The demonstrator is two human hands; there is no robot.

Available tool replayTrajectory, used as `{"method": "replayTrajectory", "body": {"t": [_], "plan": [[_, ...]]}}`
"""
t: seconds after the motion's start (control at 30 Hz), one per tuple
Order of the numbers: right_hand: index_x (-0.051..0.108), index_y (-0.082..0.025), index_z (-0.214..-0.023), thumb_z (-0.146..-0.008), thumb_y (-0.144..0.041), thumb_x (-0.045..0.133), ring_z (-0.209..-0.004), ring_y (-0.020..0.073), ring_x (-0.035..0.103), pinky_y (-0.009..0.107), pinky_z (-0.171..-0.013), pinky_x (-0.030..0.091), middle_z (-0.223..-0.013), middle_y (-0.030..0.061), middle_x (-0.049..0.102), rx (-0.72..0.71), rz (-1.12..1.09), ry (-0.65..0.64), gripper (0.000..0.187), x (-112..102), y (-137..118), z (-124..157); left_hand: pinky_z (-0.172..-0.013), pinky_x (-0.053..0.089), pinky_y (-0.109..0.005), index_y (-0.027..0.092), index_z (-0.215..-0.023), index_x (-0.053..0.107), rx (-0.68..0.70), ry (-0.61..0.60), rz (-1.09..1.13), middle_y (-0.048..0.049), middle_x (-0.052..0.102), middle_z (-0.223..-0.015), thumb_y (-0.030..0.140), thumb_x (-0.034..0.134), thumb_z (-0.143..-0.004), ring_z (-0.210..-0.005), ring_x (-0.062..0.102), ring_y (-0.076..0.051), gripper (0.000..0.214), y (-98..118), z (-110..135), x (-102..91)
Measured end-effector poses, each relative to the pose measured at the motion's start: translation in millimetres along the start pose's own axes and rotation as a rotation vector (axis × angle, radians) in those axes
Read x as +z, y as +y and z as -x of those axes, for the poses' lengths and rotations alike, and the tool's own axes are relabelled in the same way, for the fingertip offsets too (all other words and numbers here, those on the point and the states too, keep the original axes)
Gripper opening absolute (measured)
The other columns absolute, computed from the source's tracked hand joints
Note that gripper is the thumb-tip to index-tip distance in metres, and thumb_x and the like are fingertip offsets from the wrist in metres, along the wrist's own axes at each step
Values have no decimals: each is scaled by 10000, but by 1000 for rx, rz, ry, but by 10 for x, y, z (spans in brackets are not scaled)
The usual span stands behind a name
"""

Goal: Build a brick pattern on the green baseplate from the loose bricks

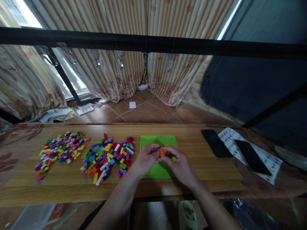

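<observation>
Both of my hands meet above a green studded baseplate (158, 175) on the wooden table. Between their fingertips is a small orange building brick (162, 152). My left hand (149, 158) pinches it from the left, while the fingers of my right hand (176, 161) close on it from the right. Parts of the brick and much of the plate's middle are covered by the hands. Left of the plate lies a loose heap of larger mixed-colour bricks (107, 156).
Further left spreads a pile of smaller bricks (63, 148). A black phone (216, 143) lies at the table's right, beside a printed sheet (231, 139) with another dark flat device (251, 156) on it. A black metal bar (153, 43) crosses beyond the table.
</observation>
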State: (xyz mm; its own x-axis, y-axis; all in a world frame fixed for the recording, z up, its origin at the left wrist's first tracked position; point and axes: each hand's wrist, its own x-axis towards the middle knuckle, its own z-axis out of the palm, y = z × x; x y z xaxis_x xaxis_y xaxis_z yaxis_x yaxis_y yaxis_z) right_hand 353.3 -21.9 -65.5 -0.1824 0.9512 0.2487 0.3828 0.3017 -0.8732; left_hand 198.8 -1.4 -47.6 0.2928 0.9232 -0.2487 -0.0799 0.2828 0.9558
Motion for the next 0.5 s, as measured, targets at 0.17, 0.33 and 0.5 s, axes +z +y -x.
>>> {"method": "replayTrajectory", "body": {"t": [0.17,0.33,0.5], "plan": [[679,-220,-965,-810,-212,603,-776,155,575,305,-743,466,-885,15,637,95,115,2,173,36,127,-33,-783,485,-296,130,-1072,638,62,305,-796,-110,719,-925,121,459,-852,-864,674,-202,284,41,-37,-187],[681,-210,-963,-788,-174,604,-819,165,597,313,-774,472,-902,33,656,126,202,-19,194,144,187,-95,-877,475,-286,137,-1134,637,-11,299,-1124,-131,731,-999,133,450,-872,-1015,673,-214,322,24,-30,-250],[682,-207,-952,-772,-141,590,-783,168,607,320,-751,475,-843,21,657,112,295,-54,213,212,181,-150,-831,488,-293,145,-1088,649,1,205,-1138,-127,736,-947,170,466,-874,-953,691,-221,283,-31,-9,-192]]}}
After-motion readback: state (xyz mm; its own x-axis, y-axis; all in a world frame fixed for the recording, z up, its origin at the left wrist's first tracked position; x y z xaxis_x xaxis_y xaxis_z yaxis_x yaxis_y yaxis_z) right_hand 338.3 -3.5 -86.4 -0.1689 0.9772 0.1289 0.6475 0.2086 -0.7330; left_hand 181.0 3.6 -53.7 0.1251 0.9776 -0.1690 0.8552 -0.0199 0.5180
